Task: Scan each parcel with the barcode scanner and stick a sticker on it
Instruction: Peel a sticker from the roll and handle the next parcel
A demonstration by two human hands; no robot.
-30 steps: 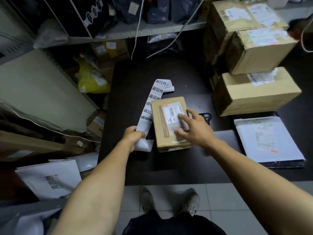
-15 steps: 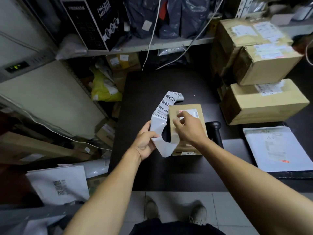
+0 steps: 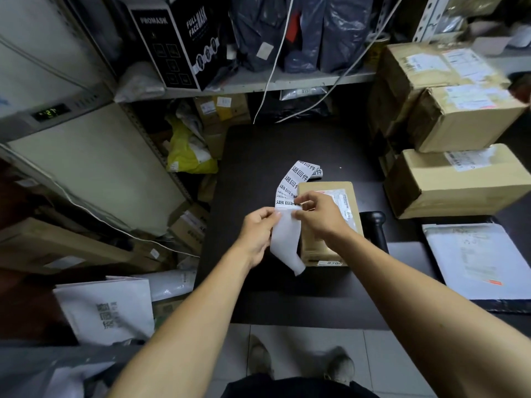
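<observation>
Two hands work one sticker strip (image 3: 290,214) just above the small parcel (image 3: 330,225) on the dark table (image 3: 258,156). Left hand (image 3: 257,234) grips the strip's bare backing w/ fingers curled round its edge; right hand (image 3: 320,216) pinches the lowest printed sticker at its corner, thumb and forefinger together on it, prob. peeling.

Strip looks thin, limp paper: light, floppy, likely to curl or stick to itself, so best held near the peel line, one hand each side, as it is now. Its long axis runs from near the person up and away, leaning right, the printed end arching over the parcel's far left corner and the blank tail hanging down toward the table edge.

Parcel is a stiff brown carton, prob. light, lying flat, long axis away from the person, shipping label (image 3: 342,202) face up. The black scanner (image 3: 376,228) lies just beside it, on the right, apart from both hands.
</observation>
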